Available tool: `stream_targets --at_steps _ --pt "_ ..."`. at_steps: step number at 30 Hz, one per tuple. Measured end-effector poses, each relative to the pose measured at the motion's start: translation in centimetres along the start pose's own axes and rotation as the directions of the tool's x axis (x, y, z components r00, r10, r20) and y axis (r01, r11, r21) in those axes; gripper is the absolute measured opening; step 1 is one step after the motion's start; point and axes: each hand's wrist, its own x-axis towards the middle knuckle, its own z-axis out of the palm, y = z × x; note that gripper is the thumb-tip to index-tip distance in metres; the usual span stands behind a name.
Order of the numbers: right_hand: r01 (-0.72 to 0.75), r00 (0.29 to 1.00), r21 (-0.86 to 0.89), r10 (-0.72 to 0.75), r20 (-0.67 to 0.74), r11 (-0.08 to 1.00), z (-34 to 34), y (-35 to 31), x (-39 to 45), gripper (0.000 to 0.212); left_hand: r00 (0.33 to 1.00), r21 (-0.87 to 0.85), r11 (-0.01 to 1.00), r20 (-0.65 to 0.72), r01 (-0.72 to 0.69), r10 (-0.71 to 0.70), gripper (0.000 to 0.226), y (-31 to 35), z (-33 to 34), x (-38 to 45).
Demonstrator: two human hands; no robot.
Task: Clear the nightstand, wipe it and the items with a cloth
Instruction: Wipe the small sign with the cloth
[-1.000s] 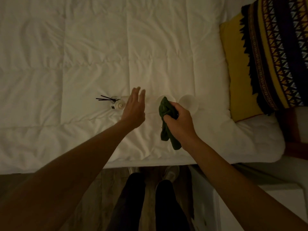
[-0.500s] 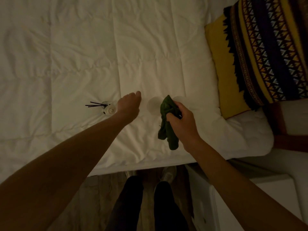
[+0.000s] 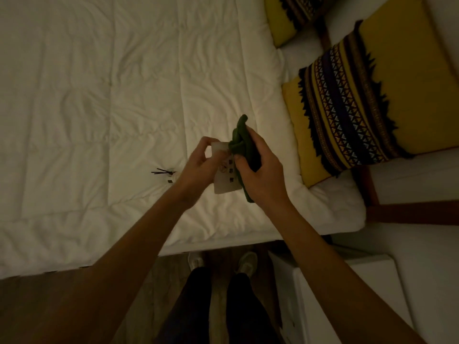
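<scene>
White bed [image 3: 124,95] fills the view; nightstand [image 3: 347,281] near right. Over the bed edge, left hand [image 3: 198,167] grips a pale cup [image 3: 226,175]; right hand [image 3: 260,170] clutches the green cloth [image 3: 244,142] against it. Wiping step. Next, probably: turn the cup, then set it down.

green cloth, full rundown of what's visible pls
The green cloth is dark green, soft fabric, bunched into thick rolled folds. The right hand grips it above the white bed; one end sticks up, another hangs below the hand. Its bunched front presses against the white cup held by the left hand.
</scene>
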Motion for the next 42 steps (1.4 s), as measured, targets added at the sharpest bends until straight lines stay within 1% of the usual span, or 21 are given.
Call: stream_targets --at_steps 1,3,5,7,9,11,13,15,17,19,22,27,29,30,33,35,38,42 --pt "0.008 1.000 -0.001 -0.008 0.002 1.000 0.0 -0.7 -0.6 0.060 1.000 -0.041 0.999 -0.017 -0.010 0.009 0.017 0.4 0.8 -1.0" --pt "0.016 1.000 -0.001 -0.016 0.006 1.000 0.0 -1.8 -1.8 0.061 0.999 -0.078 0.997 -0.048 0.005 -0.009 0.035 1.3 2.1 -2.6" --pt "0.029 0.999 -0.028 -0.028 0.020 0.999 0.1 -2.7 -2.8 0.060 0.993 -0.198 0.975 -0.039 0.103 -0.113 0.058 2.0 3.2 -3.6" --pt "0.067 0.997 -0.097 -0.063 0.039 0.993 0.2 -3.3 -3.6 0.059 0.974 -0.268 0.940 -0.030 0.210 -0.226 0.077 2.8 3.8 -4.1" --pt "0.107 0.993 -0.180 -0.095 0.074 0.978 0.1 -3.6 -3.9 0.058 0.954 -0.290 0.918 -0.049 0.270 -0.296 0.082 3.2 4.0 -4.4" --pt "0.159 0.982 -0.216 -0.132 0.132 0.964 -0.2 -3.9 -4.1 0.056 0.940 -0.320 0.902 -0.081 0.290 -0.331 0.079 3.9 3.9 -4.4" --pt "0.209 0.966 -0.194 -0.171 0.195 0.959 -0.7 -4.1 -4.1 0.055 0.926 -0.363 0.879 -0.095 0.310 -0.366 0.081 4.8 3.4 -4.1" --pt "0.260 0.946 -0.172 -0.215 0.244 0.950 -0.9 -4.3 -4.5 0.055 0.914 -0.410 0.850 -0.087 0.330 -0.397 0.091 5.5 2.6 -3.7" --pt "0.309 0.925 -0.156 -0.259 0.277 0.938 -0.7 -4.3 -5.4 0.056 0.913 -0.476 0.811 -0.042 0.340 -0.407 0.095 5.9 1.6 -3.2" --pt "0.346 0.911 -0.145 -0.295 0.287 0.927 -0.3 -4.0 -6.5 0.058 0.924 -0.532 0.779 0.015 0.330 -0.381 0.090 6.2 1.0 -3.2" --pt "0.362 0.908 -0.143 -0.313 0.279 0.921 0.2 -3.4 -7.6 0.062 0.930 -0.559 0.763 0.046 0.326 -0.364 0.080 5.4 0.8 -3.7" --pt "0.327 0.904 -0.161 -0.259 0.339 0.931 0.2 -2.9 -7.7 0.062 0.924 -0.573 0.749 0.040 0.333 -0.380 0.072 4.2 0.7 -4.4" --pt "0.294 0.906 -0.147 -0.226 0.359 0.944 0.1 -3.1 -7.6 0.062 0.924 -0.580 0.738 0.069 0.344 -0.376 0.063 4.1 0.4 -4.7" --pt "0.276 0.908 -0.141 -0.209 0.362 0.951 0.0 -3.2 -7.5 0.062 0.926 -0.575 0.741 0.087 0.348 -0.367 0.059 4.0 0.2 -4.9" --pt "0.243 0.913 -0.149 -0.174 0.369 0.959 -0.3 -3.4 -7.3 0.061 0.936 -0.532 0.773 0.138 0.345 -0.323 0.060 3.3 -0.6 -5.7" --pt "0.216 0.921 -0.165 -0.144 0.363 0.962 -0.2 -3.3 -7.1 0.061 0.951 -0.522 0.795 0.147 0.307 -0.271 0.056 2.7 -0.8 -6.1" --pt "0.150 0.948 -0.183 -0.090 0.304 0.972 -0.2 -3.1 -6.0 0.061 0.962 -0.494 0.825 0.149 0.274 -0.230 0.046 1.6 -0.4 -6.8" --pt "0.074 0.972 -0.215 -0.022 0.233 0.974 -0.2 -3.2 -4.4 0.062 0.968 -0.442 0.863 0.156 0.247 -0.197 0.044 1.2 0.4 -7.3"
